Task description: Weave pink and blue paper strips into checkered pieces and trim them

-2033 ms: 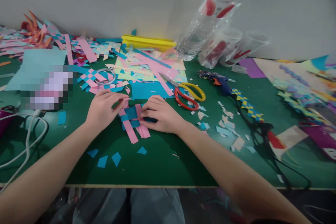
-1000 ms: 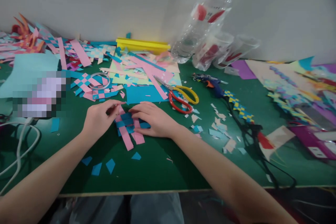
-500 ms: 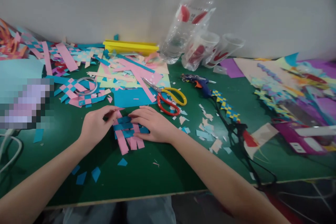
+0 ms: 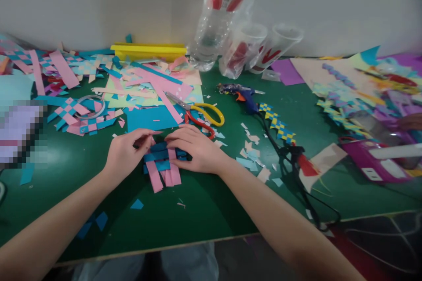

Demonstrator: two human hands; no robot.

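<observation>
Currently: woven paper piece (image 4: 161,162), pink and blue strips, lies flat on the green table (image 4: 204,210) between both hands. Left hand (image 4: 123,153) pinches a pink strip end at the weave's upper-left corner; right hand (image 4: 194,149) lies flat, fingers spread, pressing the weave down without gripping. Several rows appear interlaced; loose pink tails project below, apparently unfinished. Scissors (image 4: 201,116) lie just beyond. Plastic bottle (image 4: 217,13) bears a red label, text unreadable.
</observation>
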